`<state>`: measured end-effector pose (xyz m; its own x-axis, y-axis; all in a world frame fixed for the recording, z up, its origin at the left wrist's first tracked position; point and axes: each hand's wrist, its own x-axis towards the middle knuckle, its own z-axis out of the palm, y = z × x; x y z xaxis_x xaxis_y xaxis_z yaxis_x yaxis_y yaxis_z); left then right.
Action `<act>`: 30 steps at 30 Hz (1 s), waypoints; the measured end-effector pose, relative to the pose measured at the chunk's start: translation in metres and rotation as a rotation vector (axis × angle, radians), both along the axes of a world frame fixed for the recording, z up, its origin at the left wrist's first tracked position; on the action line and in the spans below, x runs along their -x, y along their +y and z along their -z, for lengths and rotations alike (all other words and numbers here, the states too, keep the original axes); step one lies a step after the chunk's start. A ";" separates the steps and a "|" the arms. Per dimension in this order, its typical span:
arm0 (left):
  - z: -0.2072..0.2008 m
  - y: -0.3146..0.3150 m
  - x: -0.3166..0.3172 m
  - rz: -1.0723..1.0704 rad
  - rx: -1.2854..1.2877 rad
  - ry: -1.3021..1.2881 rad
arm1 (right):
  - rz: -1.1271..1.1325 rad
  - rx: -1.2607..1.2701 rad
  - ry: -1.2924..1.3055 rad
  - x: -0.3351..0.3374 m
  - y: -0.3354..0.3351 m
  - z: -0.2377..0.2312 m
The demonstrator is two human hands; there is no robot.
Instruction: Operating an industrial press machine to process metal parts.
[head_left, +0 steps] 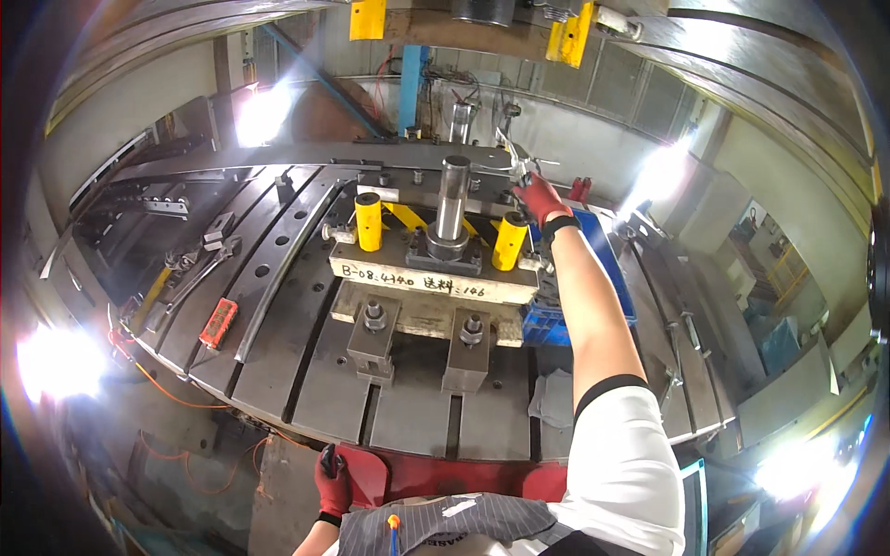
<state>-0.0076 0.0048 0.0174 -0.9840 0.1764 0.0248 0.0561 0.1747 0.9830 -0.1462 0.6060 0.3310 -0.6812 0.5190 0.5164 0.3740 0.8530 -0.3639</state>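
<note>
My right arm stretches far out over the die, and the red-gloved right hand (540, 198) is closed on a bright, irregular metal part (521, 169) with thin arms sticking out. Its exact kind cannot be told. Below lies a die block (436, 278) with a steel guide post (452, 199) standing between two yellow cylinders (368, 222). My left hand (332, 484), also in a red glove, is low beside the red front edge (417, 473). Its fingers are curled around dark material that I cannot make out.
A blue crate (549, 326) stands right of the die, partly behind my forearm. Two bolted clamp blocks (375, 347) hold the die's front. Wrenches (199, 278) and an orange box (218, 323) lie on the slotted table (324, 398). The upper die (464, 37) hangs overhead.
</note>
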 end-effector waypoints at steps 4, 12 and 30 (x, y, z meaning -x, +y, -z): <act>0.013 -0.003 -0.002 -0.033 -0.005 0.013 | -0.253 0.003 -0.247 0.012 0.008 -0.004; 0.021 -0.011 -0.003 -0.003 0.002 0.021 | -0.162 0.088 0.151 -0.032 -0.018 -0.008; 0.041 -0.010 0.006 0.063 -0.161 -0.094 | 0.181 0.793 0.116 -0.451 -0.182 0.142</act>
<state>-0.0131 -0.0050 -0.0231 -0.9704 0.2393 -0.0340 -0.0316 0.0140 0.9994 0.3047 0.4243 0.1887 -0.5165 0.8562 0.0118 0.4041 0.2559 -0.8782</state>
